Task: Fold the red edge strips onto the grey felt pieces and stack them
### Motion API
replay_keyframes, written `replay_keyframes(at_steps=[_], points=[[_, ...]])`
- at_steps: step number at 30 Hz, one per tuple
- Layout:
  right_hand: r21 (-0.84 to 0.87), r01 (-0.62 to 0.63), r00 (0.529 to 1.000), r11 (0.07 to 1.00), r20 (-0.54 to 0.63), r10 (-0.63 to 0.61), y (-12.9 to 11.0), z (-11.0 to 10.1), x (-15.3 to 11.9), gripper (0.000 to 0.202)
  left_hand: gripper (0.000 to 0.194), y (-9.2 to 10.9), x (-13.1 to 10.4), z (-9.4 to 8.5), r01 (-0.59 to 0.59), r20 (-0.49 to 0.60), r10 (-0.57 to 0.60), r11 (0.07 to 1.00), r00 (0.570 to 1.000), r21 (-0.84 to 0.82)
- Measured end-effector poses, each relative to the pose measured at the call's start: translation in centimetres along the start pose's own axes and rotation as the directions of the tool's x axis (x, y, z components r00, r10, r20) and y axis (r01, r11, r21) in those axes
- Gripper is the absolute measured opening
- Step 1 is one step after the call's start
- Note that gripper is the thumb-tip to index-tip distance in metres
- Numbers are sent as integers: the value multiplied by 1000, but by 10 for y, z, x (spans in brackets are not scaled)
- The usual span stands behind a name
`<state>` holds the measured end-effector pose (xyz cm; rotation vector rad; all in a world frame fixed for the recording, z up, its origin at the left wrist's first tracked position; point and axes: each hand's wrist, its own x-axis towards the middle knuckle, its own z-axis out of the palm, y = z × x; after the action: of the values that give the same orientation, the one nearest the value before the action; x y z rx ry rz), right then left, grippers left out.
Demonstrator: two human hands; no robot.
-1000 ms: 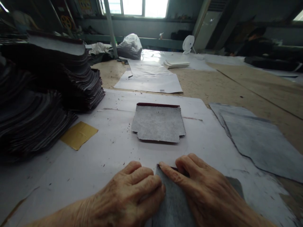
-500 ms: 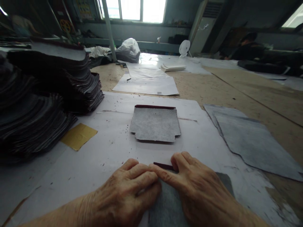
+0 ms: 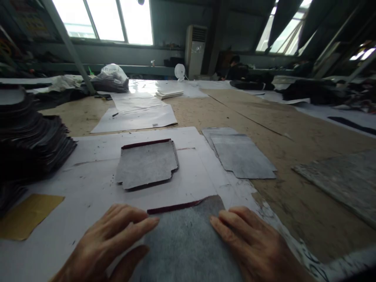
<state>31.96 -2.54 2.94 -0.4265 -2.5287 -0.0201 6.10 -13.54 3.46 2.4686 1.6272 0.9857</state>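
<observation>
A grey sheet (image 3: 185,243) lies close to me, its far edge folded over in a dark red strip that stops short of the right corner. At its left edge rests my left hand (image 3: 114,239), thumb and fingers apart. My right hand (image 3: 249,239) lies on the right side, fingers spread a little and fingertips touching the sheet. Beyond them is a grey piece (image 3: 147,162) with notched lower corners and a dark red strip along its far edge. More grey pieces (image 3: 241,152) lie to the right.
Tall stacks of dark sheets (image 3: 32,137) stand at the left, near a yellow card (image 3: 32,215). Farther back are white sheets (image 3: 138,117), a plastic bag (image 3: 111,76) and a small white fan (image 3: 179,72). A person (image 3: 236,69) sits in the background.
The view has swung to the right. My hands have moved apart, uncovering more of the near sheet; its folded red strip now shows along most of the far edge.
</observation>
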Motion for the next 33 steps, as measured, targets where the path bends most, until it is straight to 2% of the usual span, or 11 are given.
replay_keyframes(at_steps=[3,6,9,13,16,18,26,33], points=[[8,-7,999,1000,-41,7,-2,4,-2,36,27,7,35,13,19,8,-19,1000,1000,-24],[57,-35,999,998,-20,37,-2,6,-4,34,23,16,73,39,61,29,-59,994,998,-93],[93,-91,996,991,-1,91,-2,6,-6,33,22,21,93,65,83,38,-78,985,996,-152],[87,-145,986,986,-77,151,-1,7,-8,31,19,22,92,82,111,-38,-120,977,992,-184],[16,-211,967,977,-139,212,1,9,-9,33,19,23,89,85,93,-90,-112,978,990,-188],[-3,-248,961,969,-125,245,2,10,-10,35,19,24,89,85,73,-101,-92,982,991,-175],[-24,-300,950,954,-101,296,1,13,-9,35,22,26,88,86,61,-107,-67,996,992,-58],[-43,-296,949,954,-129,289,1,14,-7,34,31,28,88,87,-67,-63,62,995,996,-79]])
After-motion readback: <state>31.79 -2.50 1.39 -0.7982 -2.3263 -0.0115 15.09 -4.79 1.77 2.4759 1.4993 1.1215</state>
